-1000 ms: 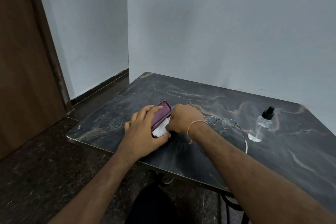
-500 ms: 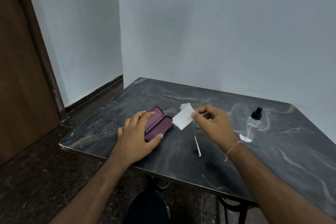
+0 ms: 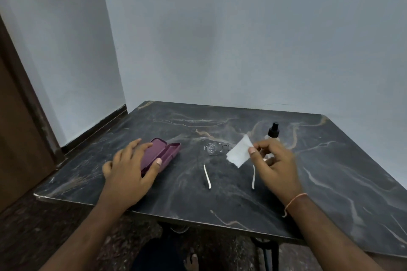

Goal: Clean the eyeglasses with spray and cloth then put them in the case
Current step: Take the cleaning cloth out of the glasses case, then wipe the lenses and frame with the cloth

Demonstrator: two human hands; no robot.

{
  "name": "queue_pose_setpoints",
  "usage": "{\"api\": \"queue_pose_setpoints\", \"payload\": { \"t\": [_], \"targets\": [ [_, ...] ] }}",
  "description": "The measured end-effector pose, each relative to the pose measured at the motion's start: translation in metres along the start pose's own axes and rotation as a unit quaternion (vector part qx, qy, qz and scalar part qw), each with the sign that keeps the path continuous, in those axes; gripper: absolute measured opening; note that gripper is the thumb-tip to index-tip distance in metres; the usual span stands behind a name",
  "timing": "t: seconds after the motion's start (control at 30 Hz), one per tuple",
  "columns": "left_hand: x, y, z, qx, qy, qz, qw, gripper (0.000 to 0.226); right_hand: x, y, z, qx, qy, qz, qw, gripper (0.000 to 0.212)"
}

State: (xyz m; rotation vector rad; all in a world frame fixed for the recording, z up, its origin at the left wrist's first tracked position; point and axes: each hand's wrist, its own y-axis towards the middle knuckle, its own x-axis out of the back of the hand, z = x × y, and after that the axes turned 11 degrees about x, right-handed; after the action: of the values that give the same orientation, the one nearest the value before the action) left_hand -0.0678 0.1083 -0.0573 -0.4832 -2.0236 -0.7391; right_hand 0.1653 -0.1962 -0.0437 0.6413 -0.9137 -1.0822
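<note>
On the dark marble table (image 3: 220,200) you have one open maroon eyeglass case (image 3: 164,153), one pair of thin metal-framed eyeglasses (image 3: 214,148), one white cleaning cloth (image 3: 239,154) and one clear spray bottle with black cap (image 3: 273,131). You see two hands: left (image 3: 130,171), right (image 3: 275,163).

Left hand (image 3: 130,170) rests on the open case (image 3: 163,154); right hand (image 3: 275,165) pinches the cloth (image 3: 239,153) above the glasses (image 3: 214,148)

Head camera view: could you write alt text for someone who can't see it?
A right hand pinches a white cloth above eyeglasses lying on a dark marble table. The left hand rests on an open maroon case; a spray bottle stands behind.
</note>
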Motion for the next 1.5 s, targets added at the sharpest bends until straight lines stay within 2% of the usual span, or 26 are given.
{"api": "queue_pose_setpoints", "payload": {
  "t": [0.1,0.17,0.27,0.33,0.4,0.5,0.67,0.8,1.03,1.2,1.37,1.5],
  "targets": [
    [0.004,-0.007,-0.011,-0.055,-0.065,-0.072,0.994,0.051,-0.003,-0.001,-0.003,0.023,-0.012,0.018,1.0,0.005],
    [0.002,-0.009,-0.03,-0.11,-0.139,-0.072,0.982,0.032,-0.004,-0.001,-0.003,0.05,-0.03,0.037,0.998,0.004],
    [-0.014,-0.009,-0.073,-0.2,-0.243,-0.002,0.949,0.016,-0.003,-0.002,-0.003,0.081,-0.054,0.053,0.994,0.004],
    [-0.026,-0.005,-0.103,-0.218,-0.28,0.078,0.932,0.022,-0.002,-0.002,-0.002,0.09,-0.058,0.047,0.993,0.006],
    [-0.037,0.002,-0.128,-0.23,-0.307,0.127,0.915,0.026,-0.001,-0.002,-0.001,0.095,-0.063,0.042,0.993,0.007],
    [-0.048,0.015,-0.15,-0.22,-0.346,0.153,0.899,0.029,-0.001,-0.001,0.0,0.101,-0.069,0.043,0.992,0.01],
    [-0.064,0.024,-0.157,-0.251,-0.391,0.139,0.874,0.023,-0.001,0.0,-0.002,0.102,-0.089,0.052,0.989,0.012],
    [-0.07,0.025,-0.155,-0.244,-0.431,0.133,0.858,0.015,-0.003,0.002,-0.004,0.105,-0.099,0.055,0.988,0.014],
    [-0.074,0.01,-0.154,-0.263,-0.413,0.126,0.863,0.018,-0.003,0.001,-0.003,0.111,-0.102,0.066,0.986,0.015],
    [-0.068,0.012,-0.153,-0.231,-0.451,0.115,0.854,0.023,-0.001,0.0,0.0,0.105,-0.072,0.065,0.99,0.013],
    [-0.064,0.013,-0.152,-0.222,-0.451,0.12,0.856,0.022,0.003,-0.003,0.003,0.091,-0.065,0.091,0.99,0.038],
    [-0.063,0.014,-0.152,-0.221,-0.471,0.141,0.842,0.023,0.001,-0.003,0.003,0.096,-0.075,0.109,0.987,0.042]
  ]
}}
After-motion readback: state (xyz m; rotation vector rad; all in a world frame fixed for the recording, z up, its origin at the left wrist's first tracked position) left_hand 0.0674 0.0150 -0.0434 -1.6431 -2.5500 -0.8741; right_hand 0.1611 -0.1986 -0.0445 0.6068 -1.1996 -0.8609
